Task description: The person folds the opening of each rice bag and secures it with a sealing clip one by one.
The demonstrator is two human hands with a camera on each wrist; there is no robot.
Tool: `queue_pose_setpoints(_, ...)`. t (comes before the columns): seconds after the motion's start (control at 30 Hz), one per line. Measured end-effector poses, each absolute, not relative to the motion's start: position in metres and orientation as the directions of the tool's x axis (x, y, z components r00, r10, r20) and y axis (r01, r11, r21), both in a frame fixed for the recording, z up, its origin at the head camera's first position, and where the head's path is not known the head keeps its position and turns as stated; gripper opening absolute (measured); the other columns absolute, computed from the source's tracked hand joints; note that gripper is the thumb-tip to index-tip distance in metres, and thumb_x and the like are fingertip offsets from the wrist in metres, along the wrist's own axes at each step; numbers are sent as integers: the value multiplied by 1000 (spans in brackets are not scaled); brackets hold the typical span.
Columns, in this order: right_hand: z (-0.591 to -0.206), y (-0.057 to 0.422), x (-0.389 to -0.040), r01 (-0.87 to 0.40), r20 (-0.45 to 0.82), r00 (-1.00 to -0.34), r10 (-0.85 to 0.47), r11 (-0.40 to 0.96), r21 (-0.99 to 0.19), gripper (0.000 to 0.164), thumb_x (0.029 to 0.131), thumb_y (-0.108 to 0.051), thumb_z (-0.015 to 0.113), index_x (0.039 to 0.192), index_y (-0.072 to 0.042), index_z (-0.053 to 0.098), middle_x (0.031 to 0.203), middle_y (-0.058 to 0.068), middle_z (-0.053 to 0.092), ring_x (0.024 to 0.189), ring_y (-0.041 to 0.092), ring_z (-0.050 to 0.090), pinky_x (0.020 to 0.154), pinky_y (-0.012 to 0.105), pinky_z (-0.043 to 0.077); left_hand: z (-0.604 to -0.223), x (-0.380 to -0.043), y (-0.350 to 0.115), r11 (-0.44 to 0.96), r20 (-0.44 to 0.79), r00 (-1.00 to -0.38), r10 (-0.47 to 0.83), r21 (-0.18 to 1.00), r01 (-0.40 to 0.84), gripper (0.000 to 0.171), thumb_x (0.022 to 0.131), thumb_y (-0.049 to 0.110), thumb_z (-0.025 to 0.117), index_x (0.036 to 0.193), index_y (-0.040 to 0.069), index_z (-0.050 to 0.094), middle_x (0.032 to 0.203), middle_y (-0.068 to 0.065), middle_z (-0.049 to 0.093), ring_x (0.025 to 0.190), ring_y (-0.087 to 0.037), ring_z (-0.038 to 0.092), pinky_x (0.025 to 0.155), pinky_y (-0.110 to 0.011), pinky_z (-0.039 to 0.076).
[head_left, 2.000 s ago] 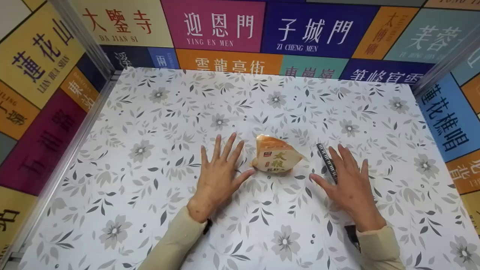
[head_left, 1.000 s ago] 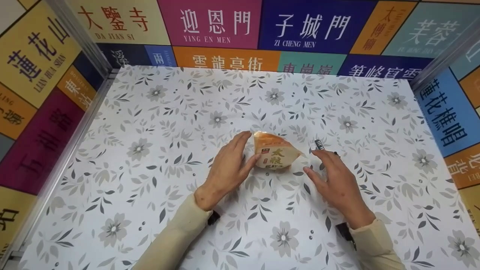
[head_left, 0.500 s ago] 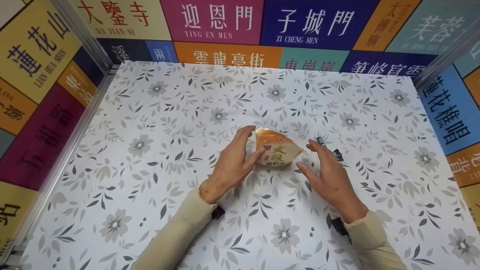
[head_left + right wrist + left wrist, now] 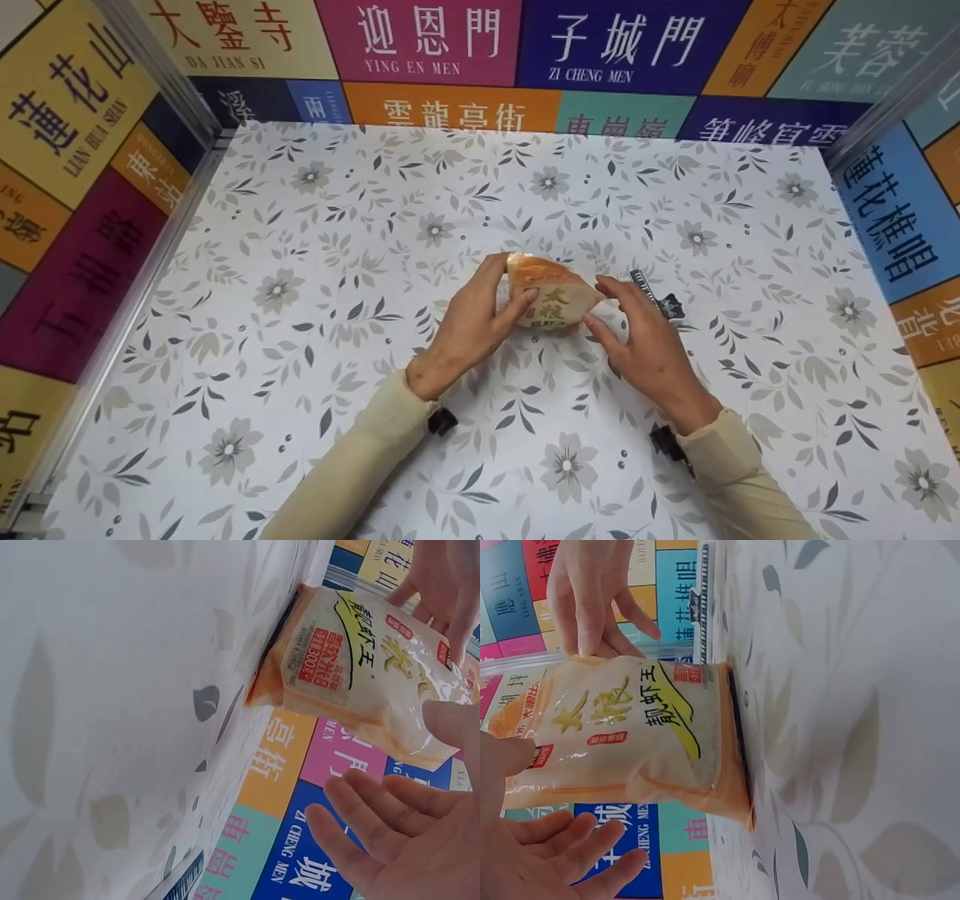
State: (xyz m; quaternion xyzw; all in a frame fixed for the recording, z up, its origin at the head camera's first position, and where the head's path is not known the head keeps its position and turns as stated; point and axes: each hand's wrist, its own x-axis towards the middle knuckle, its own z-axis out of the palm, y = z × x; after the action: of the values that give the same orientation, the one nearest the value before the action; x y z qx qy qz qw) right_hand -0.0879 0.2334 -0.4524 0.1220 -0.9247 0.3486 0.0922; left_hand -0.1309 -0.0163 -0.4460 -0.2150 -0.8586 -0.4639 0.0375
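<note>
A small orange-and-cream bag of rice (image 4: 559, 304) stands upright on the flowered tabletop, its printed front toward the person. My left hand (image 4: 472, 319) is at the bag's left edge, with the thumb (image 4: 514, 756) over the front and the other fingers stretched out loosely. At the right edge is my right hand (image 4: 645, 341), its thumb and forefinger close to the upper right corner. In the right wrist view that thumb (image 4: 446, 722) overlaps the bag; whether it presses is unclear. Behind the right hand lies a narrow black strip with white marks (image 4: 643, 285), partly hidden.
The table (image 4: 360, 480) has a white cover with grey flowers and leaves. Colourful panels with Chinese lettering (image 4: 431, 37) stand along the back and both sides. A small black device (image 4: 442, 421) sits at the left wrist, another (image 4: 666, 442) at the right.
Both hands have moved from flat, spread positions on the table to the bag's two sides, the right one leftward off the black strip. The bag stays in place.
</note>
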Motion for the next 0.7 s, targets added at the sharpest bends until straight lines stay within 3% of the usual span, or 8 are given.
queue_pose_setpoints(0.23, -452, 228, -90, -367, 383, -911, -153, 724, -584, 37, 100, -23, 72, 134, -13, 67, 117, 6, 70, 110, 25, 68, 94, 44, 55, -443, -133, -12, 378, 248, -914, 322, 851, 365, 40, 104, 34, 64, 136, 10, 59, 131, -6, 67, 124, -19, 65, 109, -38, 54)
queue_pose_setpoints(0.53, -450, 225, -95, -474, 551, -822, -143, 708, -524, 15, 100, -16, 71, 113, -11, 77, 103, 2, 75, 95, 16, 70, 86, 23, 51, -442, -135, -8, 279, 250, -920, 301, 900, 336, 31, 102, 28, 68, 126, 9, 66, 123, -6, 72, 111, -17, 69, 96, -32, 58)
queue_pose_setpoints(0.7, -447, 224, -97, -489, 578, -802, -152, 723, -488, 10, 98, -13, 73, 107, -11, 78, 97, 3, 73, 91, 16, 69, 82, 21, 52, -440, -137, -5, 242, 209, -933, 294, 928, 284, 32, 100, 30, 71, 125, 10, 68, 119, -6, 74, 107, -18, 70, 93, -33, 58)
